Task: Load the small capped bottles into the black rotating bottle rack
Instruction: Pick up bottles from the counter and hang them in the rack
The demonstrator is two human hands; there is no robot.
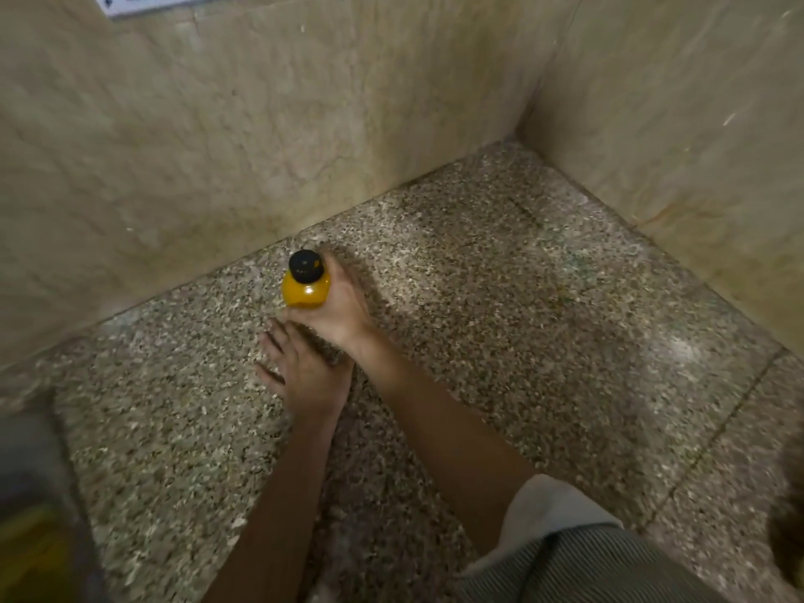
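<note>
Yellow bottle (304,291) with black cap (306,265), upright, gripped by the right hand (343,309): fingers wrap the body from its right side, cap left free. Base hidden, so whether it stands on the floor or is just lifted off it cannot be told. Left hand (304,369) lies just near of the right one, fingers straight and spread, holding nothing; it seems to rest on the speckled stone floor (522,319). Bottle sits close to the far wall (217,145), left of the corner that this wall makes with the right wall (674,124). Near left edge: a blurred dark shape (39,515) with a yellow patch, possibly the rack with a bottle in it, but too smeared to say. Judgement: pick-up stage for this bottle; carrying it over and seating it in a slot remain. How many are already loaded cannot be read here.
</note>
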